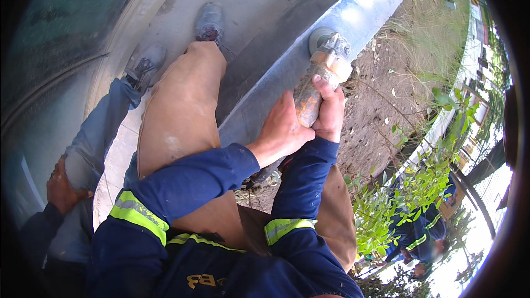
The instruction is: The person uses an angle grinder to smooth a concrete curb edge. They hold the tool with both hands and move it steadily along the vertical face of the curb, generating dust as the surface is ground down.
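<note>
Both my hands are wrapped around the worn, dust-coated body of an angle grinder, grey with orange patches. My left hand is closed on the rear part of the body from the left side. Further forward, my right hand grips it from the right, thumb lying along the top. At the grinder's far end, a round pale disc lies against the top of a long, smooth grey ledge. Whether the disc is spinning cannot be told.
I straddle the ledge, my left leg on the paved side. A co-worker's hand rests on their jeans close by at left. Dirt and a leafy shrub border the right side. Further right are people in dark blue workwear.
</note>
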The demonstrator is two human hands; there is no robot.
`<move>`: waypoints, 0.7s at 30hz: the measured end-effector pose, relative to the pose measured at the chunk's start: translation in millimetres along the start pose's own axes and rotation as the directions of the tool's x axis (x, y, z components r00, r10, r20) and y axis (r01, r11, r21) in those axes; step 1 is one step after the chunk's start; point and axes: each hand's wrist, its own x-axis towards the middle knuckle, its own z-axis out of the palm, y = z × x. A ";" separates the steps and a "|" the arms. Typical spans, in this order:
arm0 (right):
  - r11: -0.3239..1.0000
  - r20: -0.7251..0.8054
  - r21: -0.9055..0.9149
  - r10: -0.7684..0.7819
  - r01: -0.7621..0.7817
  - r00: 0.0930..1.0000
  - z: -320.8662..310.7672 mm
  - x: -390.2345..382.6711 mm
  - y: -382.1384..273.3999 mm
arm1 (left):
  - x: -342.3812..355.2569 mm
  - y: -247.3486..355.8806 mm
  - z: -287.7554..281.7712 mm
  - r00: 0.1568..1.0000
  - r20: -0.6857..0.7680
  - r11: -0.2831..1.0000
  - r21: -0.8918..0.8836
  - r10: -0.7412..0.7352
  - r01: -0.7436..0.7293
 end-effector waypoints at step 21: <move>0.996 0.057 -0.018 0.090 -0.089 0.994 30.0 -62.3 30.1 | -67.0 -38.7 -20.7 0.998 -0.059 0.999 0.033 -0.028 0.030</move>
